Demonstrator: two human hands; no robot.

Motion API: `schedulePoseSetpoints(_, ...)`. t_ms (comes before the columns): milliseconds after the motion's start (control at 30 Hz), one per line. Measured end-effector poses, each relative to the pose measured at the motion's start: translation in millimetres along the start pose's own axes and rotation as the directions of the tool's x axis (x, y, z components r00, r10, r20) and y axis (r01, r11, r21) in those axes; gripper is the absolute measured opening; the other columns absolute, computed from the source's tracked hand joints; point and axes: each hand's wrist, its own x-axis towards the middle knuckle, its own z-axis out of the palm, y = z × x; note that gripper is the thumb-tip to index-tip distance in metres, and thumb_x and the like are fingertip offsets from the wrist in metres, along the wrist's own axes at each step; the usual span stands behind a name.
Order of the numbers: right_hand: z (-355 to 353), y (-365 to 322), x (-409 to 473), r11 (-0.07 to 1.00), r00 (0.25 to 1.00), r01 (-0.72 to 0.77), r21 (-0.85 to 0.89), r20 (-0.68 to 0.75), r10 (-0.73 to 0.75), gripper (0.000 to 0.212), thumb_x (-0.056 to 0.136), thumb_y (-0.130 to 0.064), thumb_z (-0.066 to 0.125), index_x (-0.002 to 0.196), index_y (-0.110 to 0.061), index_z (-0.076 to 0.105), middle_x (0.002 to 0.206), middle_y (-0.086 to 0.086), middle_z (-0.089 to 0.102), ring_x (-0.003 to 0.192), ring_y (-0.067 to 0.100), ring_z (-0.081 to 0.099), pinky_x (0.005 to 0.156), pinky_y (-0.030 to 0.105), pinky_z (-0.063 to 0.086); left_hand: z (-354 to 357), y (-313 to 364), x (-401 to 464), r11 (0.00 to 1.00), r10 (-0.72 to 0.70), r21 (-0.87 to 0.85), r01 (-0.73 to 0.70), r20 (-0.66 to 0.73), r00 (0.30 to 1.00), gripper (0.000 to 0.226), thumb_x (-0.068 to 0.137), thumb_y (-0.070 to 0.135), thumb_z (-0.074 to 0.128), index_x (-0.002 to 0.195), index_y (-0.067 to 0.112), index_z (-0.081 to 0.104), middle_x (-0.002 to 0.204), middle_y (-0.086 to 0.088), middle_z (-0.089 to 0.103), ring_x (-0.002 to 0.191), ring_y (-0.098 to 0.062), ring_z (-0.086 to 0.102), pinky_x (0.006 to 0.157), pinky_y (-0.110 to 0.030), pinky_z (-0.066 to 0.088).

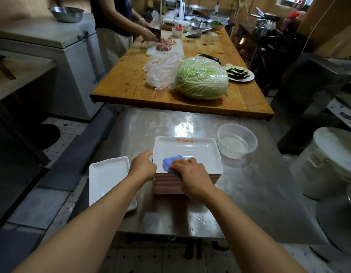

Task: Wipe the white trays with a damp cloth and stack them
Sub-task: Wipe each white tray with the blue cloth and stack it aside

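Note:
A tall stack of white rectangular trays (202, 154) stands on the steel table (249, 194), its top tray bearing an orange logo at the far rim. My right hand (192, 174) grips a blue cloth (170, 162) and presses it on the near left part of the top tray. My left hand (144, 164) grips the stack's left edge, fingers curled over the rim. A short pile of white trays (109, 180) lies to the left, at the table's left edge.
A clear plastic bowl of water (236, 144) sits right of the stack. Beyond it a wooden table (131, 79) holds a wrapped cabbage (202, 77), plastic bags and a plate of eggplant slices (239, 72). A person cuts meat at the far end. A white lidded bucket (328, 164) stands at the right.

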Motion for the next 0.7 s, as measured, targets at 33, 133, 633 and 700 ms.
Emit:
schedulePoseSetpoints(33,-5,7,-7,0.997,0.999,-0.049,-0.052,-0.017,0.048,0.049,0.077,-0.001,0.050,0.120,-0.025,0.053,0.132,-0.005,0.050,0.108,0.025,0.041,0.075,0.029,0.021,1,0,0,1.000,-0.003,0.007,0.003,-0.008,1.000,0.055,0.082,-0.004,0.049,0.131,0.021,0.054,0.091,-0.017,0.065,0.078,-0.033,0.063,0.061,-0.033,0.056)
schedulePoseSetpoints(133,-18,32,-31,0.967,0.980,-0.194,-0.162,-0.072,0.185,0.045,0.080,-0.001,0.049,0.118,-0.025,0.052,0.132,-0.007,0.047,0.111,0.023,0.040,0.075,0.028,0.020,4,-2,1,1.000,0.004,0.022,-0.003,-0.025,1.000,0.052,0.083,-0.002,0.051,0.129,0.022,0.055,0.081,-0.007,0.060,0.070,-0.026,0.061,0.057,-0.030,0.055)
schedulePoseSetpoints(633,-54,55,-66,0.885,0.824,-0.284,0.368,-0.378,0.422,0.022,0.091,-0.009,0.051,0.074,0.000,0.060,0.077,0.015,0.062,0.079,0.034,0.058,0.071,0.041,0.050,43,33,-42,0.609,0.549,0.621,-0.493,0.119,0.827,0.039,0.086,0.045,0.059,0.121,0.025,0.059,0.117,0.003,0.051,0.115,-0.018,0.041,0.087,-0.032,0.038)
schedulePoseSetpoints(700,-54,57,-70,0.875,0.813,-0.297,0.383,-0.380,0.442,0.020,0.091,-0.006,0.049,0.074,-0.001,0.058,0.076,0.014,0.062,0.079,0.033,0.058,0.071,0.042,0.050,55,35,-43,0.503,0.560,0.696,-0.513,0.189,0.806,0.031,0.089,0.038,0.058,0.115,0.024,0.062,0.115,0.003,0.051,0.112,-0.018,0.041,0.084,-0.030,0.035)
